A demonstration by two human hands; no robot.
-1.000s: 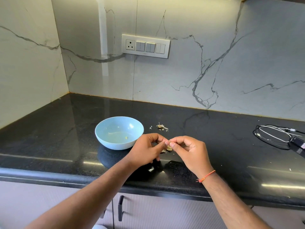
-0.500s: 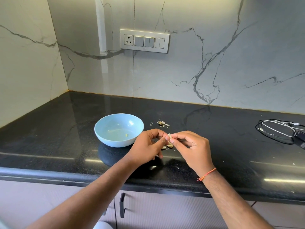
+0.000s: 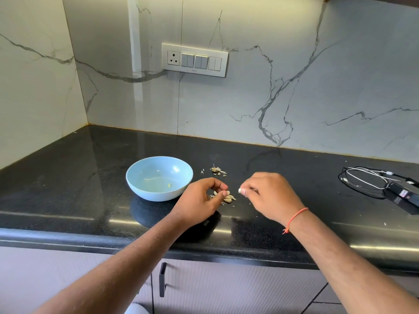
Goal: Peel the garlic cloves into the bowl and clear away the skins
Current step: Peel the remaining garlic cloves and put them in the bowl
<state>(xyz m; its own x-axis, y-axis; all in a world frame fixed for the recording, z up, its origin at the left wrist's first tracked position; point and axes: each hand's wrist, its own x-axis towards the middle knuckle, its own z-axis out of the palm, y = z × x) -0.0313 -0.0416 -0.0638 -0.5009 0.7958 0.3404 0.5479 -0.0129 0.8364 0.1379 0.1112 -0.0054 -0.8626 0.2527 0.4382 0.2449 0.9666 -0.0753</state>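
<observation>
One light blue bowl (image 3: pixel 159 177) stood on the black table (image 3: pixel 68 177), left of both hands; inside it lay one small yellowish fragment, too small to identify

Two hands, apart from each other, above the table just right of the bowl. Left hand (image 3: pixel 201 200): fingers curled, thumb and forefinger tips close together over the pile of garlic cloves (image 3: pixel 227 197); grip narrow, whether it held a clove or a skin could not be told. Right hand (image 3: pixel 269 196): fingers curled, grip pinching one small white piece, a garlic clove or its skin (image 3: pixel 240 190), at the fingertips; one orange thread bracelet (image 3: pixel 294 218) on its wrist

One small pile of garlic cloves on the table between the hands, partly hidden behind the left fingers; roughly four pieces visible, exact count uncertain. One separate heap of dry garlic skins (image 3: pixel 217 170) farther back, near the bowl's right rim but not touching it, with a few loose flakes beside it

One coiled white cable (image 3: pixel 362 180) and one black adapter (image 3: pixel 405 193) at the table's far right, well apart from the garlic

One switch plate (image 3: pixel 194 60) on the marble wall: one socket and three switch modules. One black cabinet handle (image 3: pixel 162 279) below the table edge
</observation>
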